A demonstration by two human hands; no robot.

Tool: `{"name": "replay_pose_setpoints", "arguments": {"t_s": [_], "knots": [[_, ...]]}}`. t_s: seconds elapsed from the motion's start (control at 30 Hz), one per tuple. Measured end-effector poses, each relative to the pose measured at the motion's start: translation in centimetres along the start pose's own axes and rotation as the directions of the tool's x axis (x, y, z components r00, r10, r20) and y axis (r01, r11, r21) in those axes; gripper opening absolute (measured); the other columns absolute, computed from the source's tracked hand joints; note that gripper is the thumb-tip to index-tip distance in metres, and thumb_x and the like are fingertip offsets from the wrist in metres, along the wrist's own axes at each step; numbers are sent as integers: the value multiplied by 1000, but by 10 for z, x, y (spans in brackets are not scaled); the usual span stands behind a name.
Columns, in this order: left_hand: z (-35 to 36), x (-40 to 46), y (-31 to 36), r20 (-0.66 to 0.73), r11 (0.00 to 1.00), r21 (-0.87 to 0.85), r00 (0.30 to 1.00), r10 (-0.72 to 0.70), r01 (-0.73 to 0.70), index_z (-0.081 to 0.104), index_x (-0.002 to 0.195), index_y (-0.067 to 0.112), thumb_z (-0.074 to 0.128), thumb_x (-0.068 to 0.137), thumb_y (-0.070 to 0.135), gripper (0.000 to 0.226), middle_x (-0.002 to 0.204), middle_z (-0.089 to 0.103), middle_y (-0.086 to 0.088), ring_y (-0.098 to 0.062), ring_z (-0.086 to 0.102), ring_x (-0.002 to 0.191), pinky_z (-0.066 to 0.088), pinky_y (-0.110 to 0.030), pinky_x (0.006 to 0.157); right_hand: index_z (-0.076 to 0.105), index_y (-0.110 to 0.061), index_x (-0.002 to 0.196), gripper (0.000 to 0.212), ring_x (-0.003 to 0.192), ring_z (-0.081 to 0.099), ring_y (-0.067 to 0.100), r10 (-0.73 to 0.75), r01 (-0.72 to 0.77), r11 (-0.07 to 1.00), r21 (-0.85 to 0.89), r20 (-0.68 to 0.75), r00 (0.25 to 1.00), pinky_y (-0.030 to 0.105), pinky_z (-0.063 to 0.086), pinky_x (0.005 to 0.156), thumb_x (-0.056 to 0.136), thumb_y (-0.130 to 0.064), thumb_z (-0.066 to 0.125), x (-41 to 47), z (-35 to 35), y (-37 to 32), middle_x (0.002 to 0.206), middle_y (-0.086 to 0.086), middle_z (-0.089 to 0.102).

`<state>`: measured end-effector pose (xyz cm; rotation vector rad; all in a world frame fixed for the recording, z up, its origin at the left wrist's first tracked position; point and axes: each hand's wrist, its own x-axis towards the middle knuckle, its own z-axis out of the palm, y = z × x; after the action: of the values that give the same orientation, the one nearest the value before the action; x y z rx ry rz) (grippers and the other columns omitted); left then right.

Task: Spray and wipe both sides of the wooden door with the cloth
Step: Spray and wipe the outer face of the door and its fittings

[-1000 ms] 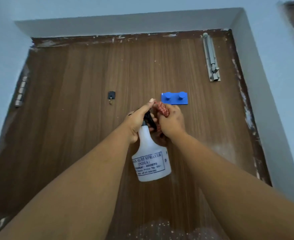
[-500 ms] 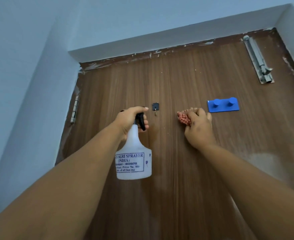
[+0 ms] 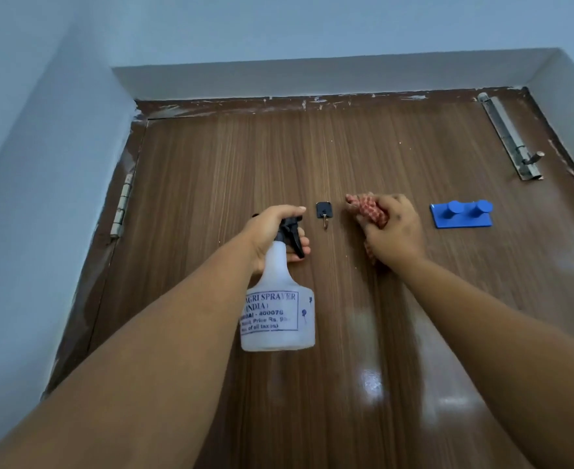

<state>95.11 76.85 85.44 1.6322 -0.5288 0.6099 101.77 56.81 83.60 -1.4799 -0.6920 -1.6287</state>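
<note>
The brown wooden door (image 3: 231, 170) fills the view, shut in its frame. My left hand (image 3: 272, 231) grips the black trigger head of a white spray bottle (image 3: 279, 319), which hangs upright in front of the door's middle. My right hand (image 3: 392, 230) holds a bunched red-and-white checked cloth (image 3: 368, 208) against the door, a little right of the bottle. Wet, shiny patches show on the door's lower right.
A small black hook (image 3: 323, 211) sticks to the door between my hands. A blue double-peg hanger (image 3: 461, 214) sits to the right, a metal slide bolt (image 3: 512, 140) at the upper right, a hinge (image 3: 121, 211) on the left edge. Pale walls surround the frame.
My hands, together a second ago, have moved apart. The bottle stays left of the black hook while the cloth hand rests on the door right of it. The view has shifted left.
</note>
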Motion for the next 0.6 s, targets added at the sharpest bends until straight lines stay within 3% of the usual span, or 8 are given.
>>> {"name": "replay_pose_setpoints", "arguments": {"t_s": [0.1,0.2,0.27,0.37,0.5,0.6], "knots": [[-6,5,-11,44,996,-86,999,15,-12,64,79,4,62,92,30,29,73,67,-10,-25,69,68,56,-33,72,69,-11,117,34,100,52,11,-69,69,998,16,47,996,-3,29,75,85,-19,76,23,11,-20,105,-5,51],[-10,8,-13,65,993,-119,998,25,-17,64,79,2,62,93,30,31,69,68,-11,-27,70,69,56,-39,86,67,-12,124,37,113,53,25,-200,260,950,-171,307,931,17,34,89,88,-13,70,43,28,-29,106,-2,47],[-10,9,-16,70,993,-114,997,42,-34,64,80,1,62,92,28,30,67,67,-11,-28,69,68,55,-43,90,63,-13,130,42,117,51,26,-156,256,934,-249,360,920,23,35,92,89,-12,67,52,31,-33,112,2,48],[-10,8,-17,65,991,-121,995,72,-64,64,81,1,63,92,26,27,66,67,-11,-28,69,67,56,-43,89,62,-13,131,41,118,51,23,-109,184,953,-240,296,949,20,35,89,91,-16,66,57,34,-39,123,6,53],[-10,7,-19,89,990,-117,992,84,-73,64,78,3,62,92,26,28,66,67,-11,-28,69,68,56,-43,90,69,-11,118,28,105,55,27,-166,178,957,-228,74,983,20,31,77,91,-14,63,32,40,-22,100,0,50],[-12,7,-21,100,984,-157,990,100,-83,64,76,4,62,92,24,26,65,66,-10,-28,68,66,55,-46,94,67,-13,122,33,101,53,30,-178,160,937,-310,-31,984,26,33,79,90,-14,62,3,36,-5,100,5,54]]}}
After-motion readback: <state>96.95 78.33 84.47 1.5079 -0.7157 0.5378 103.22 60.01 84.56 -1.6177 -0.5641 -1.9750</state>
